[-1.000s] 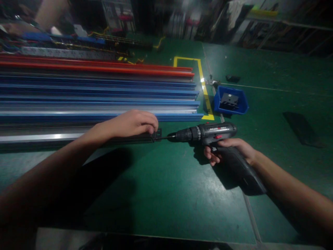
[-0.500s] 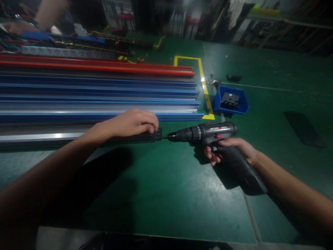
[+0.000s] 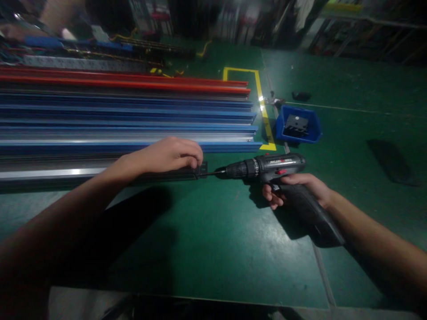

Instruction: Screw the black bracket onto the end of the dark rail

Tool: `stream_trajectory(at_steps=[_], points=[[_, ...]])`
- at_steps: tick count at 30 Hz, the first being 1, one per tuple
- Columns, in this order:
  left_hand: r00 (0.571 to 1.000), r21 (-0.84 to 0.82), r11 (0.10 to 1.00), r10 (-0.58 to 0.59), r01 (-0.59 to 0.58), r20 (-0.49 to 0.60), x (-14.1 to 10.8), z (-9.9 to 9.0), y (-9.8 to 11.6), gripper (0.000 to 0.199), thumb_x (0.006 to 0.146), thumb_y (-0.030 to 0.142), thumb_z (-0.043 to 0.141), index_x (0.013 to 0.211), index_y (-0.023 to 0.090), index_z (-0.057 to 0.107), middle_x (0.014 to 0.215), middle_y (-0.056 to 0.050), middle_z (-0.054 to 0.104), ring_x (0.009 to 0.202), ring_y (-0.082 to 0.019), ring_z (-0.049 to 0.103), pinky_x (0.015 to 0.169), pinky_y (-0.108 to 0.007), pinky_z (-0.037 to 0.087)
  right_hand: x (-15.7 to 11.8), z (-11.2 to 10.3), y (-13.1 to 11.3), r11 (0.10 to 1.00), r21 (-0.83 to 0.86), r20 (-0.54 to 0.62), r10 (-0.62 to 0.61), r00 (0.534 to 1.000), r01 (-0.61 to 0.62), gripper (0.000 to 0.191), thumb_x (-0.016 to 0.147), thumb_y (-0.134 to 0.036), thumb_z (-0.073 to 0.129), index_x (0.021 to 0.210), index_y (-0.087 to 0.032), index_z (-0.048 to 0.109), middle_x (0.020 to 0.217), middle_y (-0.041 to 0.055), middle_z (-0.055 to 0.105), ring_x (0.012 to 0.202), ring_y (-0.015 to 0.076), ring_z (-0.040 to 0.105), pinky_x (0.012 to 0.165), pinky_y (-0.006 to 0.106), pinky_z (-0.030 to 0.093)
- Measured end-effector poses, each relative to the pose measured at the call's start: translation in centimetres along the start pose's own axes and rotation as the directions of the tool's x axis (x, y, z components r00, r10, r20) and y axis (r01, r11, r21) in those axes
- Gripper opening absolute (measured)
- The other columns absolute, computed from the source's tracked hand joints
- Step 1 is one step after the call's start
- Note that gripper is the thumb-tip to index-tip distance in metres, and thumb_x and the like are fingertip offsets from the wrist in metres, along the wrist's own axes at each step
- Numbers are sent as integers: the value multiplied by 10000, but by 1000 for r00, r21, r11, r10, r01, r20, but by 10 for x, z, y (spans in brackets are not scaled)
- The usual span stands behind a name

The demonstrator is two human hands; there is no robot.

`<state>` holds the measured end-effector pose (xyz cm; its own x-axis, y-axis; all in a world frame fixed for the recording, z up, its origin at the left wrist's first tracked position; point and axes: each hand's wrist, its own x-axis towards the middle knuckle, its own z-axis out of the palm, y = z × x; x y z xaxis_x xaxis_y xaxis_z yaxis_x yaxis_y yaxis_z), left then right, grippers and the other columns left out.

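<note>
In the head view my right hand is wrapped round the grip of a black cordless drill, a finger at its trigger. The drill lies level and points left, its long thin bit reaching a small black end plate. That plate sits at the right end of a dark and silver metal profile. My left hand rests over this end, fingers curled and closed at the plate. Its fingertips are partly hidden, and the screw point under the bit is too small to make out.
Several blue profiles and a red profile lie parallel behind. Right of them, yellow tape marks the green table. A blue bin holds dark plates. A dark flat piece lies far right. Another person's arm shows top left.
The view has shifted very slightly. Both hands, the drill and the profile keep practically the same positions, with the bit still at the end plate.
</note>
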<state>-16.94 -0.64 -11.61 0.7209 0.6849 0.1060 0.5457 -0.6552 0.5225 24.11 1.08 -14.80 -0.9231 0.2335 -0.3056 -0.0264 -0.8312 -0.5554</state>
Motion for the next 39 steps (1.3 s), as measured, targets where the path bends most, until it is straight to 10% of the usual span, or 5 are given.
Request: stream_trajectory(at_steps=[39], points=[[1000, 5, 1000, 1, -1, 2, -1, 1, -3, 189, 1013, 263, 557, 991, 245, 744, 1069, 11, 767, 980, -141, 714, 903, -223, 493, 0, -5, -1, 1000, 10, -14, 24, 1000, -23, 397, 984, -334, 624, 1188, 1, 683, 1112, 193, 730, 909, 199, 716, 956, 362, 585]])
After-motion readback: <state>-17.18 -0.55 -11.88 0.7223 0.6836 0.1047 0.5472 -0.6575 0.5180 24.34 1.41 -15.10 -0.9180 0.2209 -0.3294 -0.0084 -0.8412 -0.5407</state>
